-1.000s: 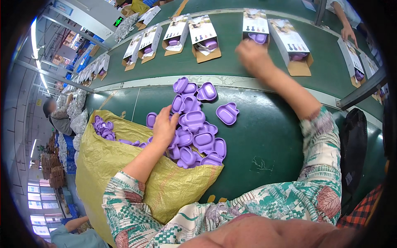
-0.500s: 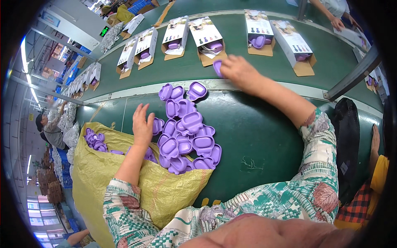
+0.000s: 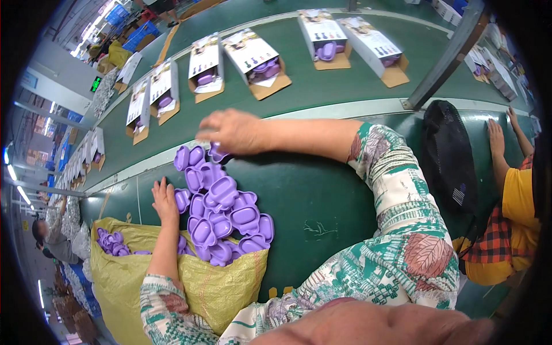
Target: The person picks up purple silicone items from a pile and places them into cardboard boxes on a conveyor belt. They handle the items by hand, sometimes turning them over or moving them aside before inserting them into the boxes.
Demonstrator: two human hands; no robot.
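A heap of purple shallow plastic trays (image 3: 221, 192) with wavy rims lies on the green table in front of me. To the left of it my left hand (image 3: 165, 202) is open, fingers spread, its fingertips close to one outer tray (image 3: 181, 199). My right hand (image 3: 233, 132) hovers over the far end of the heap, slightly blurred, fingers apart and nothing visible in them. Just under it a purple tray (image 3: 217, 153) is partly covered. A yellow woven sack (image 3: 221, 284) lies under my left forearm, with more purple pieces (image 3: 113, 242) in its mouth.
White printed boxes (image 3: 250, 49) with brown flaps open stand in a row on the green conveyor (image 3: 287, 98), purple items inside. A metal post (image 3: 448, 57) rises at right. Beside it lies a black bag (image 3: 448, 155). Another person's hand (image 3: 496, 137) rests farther right.
My right hand has moved left from the box to the heap, and the purple tray it held now appears in that box. My view has shifted; my left hand stays beside the heap.
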